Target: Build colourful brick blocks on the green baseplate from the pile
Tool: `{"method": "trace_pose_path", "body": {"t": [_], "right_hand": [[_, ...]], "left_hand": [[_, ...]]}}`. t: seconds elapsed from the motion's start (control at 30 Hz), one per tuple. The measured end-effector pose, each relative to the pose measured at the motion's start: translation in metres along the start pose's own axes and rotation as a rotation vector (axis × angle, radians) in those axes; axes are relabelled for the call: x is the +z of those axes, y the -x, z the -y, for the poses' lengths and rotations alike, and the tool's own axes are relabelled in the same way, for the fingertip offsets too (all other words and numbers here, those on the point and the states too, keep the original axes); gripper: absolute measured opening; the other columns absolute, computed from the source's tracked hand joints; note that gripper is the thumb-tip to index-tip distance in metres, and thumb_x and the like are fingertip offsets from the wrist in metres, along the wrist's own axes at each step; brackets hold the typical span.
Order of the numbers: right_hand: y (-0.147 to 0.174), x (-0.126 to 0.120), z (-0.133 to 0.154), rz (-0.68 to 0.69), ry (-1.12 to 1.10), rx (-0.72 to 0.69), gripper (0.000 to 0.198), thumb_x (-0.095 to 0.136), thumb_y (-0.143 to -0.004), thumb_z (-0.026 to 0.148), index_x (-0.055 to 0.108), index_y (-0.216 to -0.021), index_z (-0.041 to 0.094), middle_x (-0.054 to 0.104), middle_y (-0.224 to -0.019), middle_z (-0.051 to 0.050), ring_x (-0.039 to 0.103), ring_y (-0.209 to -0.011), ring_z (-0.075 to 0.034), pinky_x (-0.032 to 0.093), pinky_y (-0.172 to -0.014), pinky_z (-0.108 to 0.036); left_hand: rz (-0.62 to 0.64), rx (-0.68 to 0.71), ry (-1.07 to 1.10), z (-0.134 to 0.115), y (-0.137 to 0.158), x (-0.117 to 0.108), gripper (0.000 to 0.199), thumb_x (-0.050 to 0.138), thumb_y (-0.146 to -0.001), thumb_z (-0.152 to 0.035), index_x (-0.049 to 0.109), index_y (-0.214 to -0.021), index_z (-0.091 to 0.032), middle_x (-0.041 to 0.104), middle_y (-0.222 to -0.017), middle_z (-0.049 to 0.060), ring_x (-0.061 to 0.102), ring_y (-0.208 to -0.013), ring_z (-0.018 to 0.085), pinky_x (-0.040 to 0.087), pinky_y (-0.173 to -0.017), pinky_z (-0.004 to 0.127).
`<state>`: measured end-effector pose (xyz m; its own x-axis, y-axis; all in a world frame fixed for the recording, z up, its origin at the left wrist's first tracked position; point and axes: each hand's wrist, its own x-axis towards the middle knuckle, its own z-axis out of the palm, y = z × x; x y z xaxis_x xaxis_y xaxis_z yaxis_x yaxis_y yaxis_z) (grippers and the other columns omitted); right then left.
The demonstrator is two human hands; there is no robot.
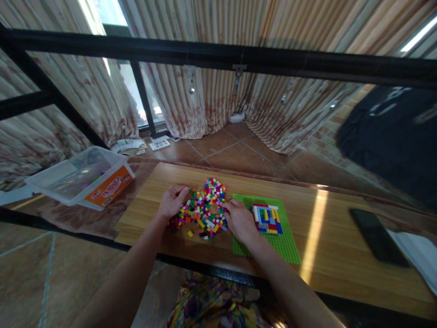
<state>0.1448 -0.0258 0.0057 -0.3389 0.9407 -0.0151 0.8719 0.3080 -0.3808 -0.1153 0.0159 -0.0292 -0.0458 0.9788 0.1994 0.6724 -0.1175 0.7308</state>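
A loose pile of small multicoloured toy bricks (208,212) lies on the wooden table, between my two hands. My left hand (173,201) rests at the pile's left edge, fingers loosely bent and thumb a little apart, with nothing visible in it. At the right edge of the pile, my right hand (239,221) has thumb and fingertips pinched together; what they hold, if anything, is too small to tell. The right wrist passes over a green baseplate (287,246). On that plate stands a low block of joined bricks (268,219) in white, blue, red and yellow.
A clear plastic box (73,175) with an orange label sits left of the wooden table (327,255). A dark phone (378,237) and a white sheet (416,255) lie at the right end. A black metal bar (211,54) crosses beyond the table, before striped curtains (218,100).
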Motion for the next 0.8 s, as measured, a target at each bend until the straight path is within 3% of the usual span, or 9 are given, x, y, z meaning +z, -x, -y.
{"method": "trace_pose_path", "body": {"t": [0.27,0.4,0.53,0.7,0.8], "right_hand": [[0.003,0.002,0.001,-0.055,-0.077,0.101,0.025,0.044,-0.099,0.021,0.063,-0.114,0.016,0.071,-0.103,-0.01,0.066,-0.097,-0.021,0.044,-0.083,-0.029],[0.012,-0.005,0.004,-0.109,-0.254,0.111,0.021,0.046,-0.097,0.02,0.065,-0.106,0.017,0.072,-0.094,-0.008,0.068,-0.089,-0.02,0.045,-0.078,-0.027],[0.02,-0.009,0.004,-0.22,-0.441,0.118,0.016,0.053,-0.093,0.018,0.069,-0.097,0.016,0.072,-0.093,-0.007,0.066,-0.086,-0.019,0.045,-0.078,-0.027],[0.021,-0.005,0.01,-0.283,-0.695,0.208,0.011,0.062,-0.086,0.017,0.073,-0.086,0.016,0.072,-0.08,-0.004,0.064,-0.075,-0.016,0.044,-0.07,-0.024],[0.02,-0.002,0.018,-0.265,-0.836,0.28,0.009,0.067,-0.081,0.018,0.075,-0.083,0.015,0.07,-0.073,-0.003,0.061,-0.067,-0.014,0.042,-0.062,-0.022]], "left_hand": [[0.01,-0.002,0.046,-0.001,0.001,-0.002,0.047,0.046,-0.088,-0.055,0.076,-0.095,-0.019,0.076,-0.102,0.007,0.066,-0.102,0.024,0.048,-0.1,0.037],[0.074,-0.049,0.14,-0.001,-0.001,-0.008,0.055,0.047,-0.086,-0.061,0.075,-0.103,-0.017,0.075,-0.108,0.009,0.067,-0.103,0.025,0.047,-0.102,0.04],[0.109,-0.023,0.078,-0.007,-0.006,-0.015,0.059,0.046,-0.085,-0.064,0.073,-0.108,-0.017,0.073,-0.115,0.01,0.065,-0.11,0.028,0.047,-0.104,0.044],[0.023,0.157,-0.073,-0.052,0.005,-0.01,0.055,0.044,-0.087,-0.061,0.07,-0.112,-0.019,0.071,-0.119,0.011,0.063,-0.114,0.029,0.046,-0.106,0.048],[0.085,0.228,-0.05,-0.088,0.027,0.007,0.052,0.045,-0.088,-0.061,0.071,-0.11,-0.021,0.074,-0.11,0.01,0.068,-0.104,0.028,0.054,-0.096,0.045]]}}
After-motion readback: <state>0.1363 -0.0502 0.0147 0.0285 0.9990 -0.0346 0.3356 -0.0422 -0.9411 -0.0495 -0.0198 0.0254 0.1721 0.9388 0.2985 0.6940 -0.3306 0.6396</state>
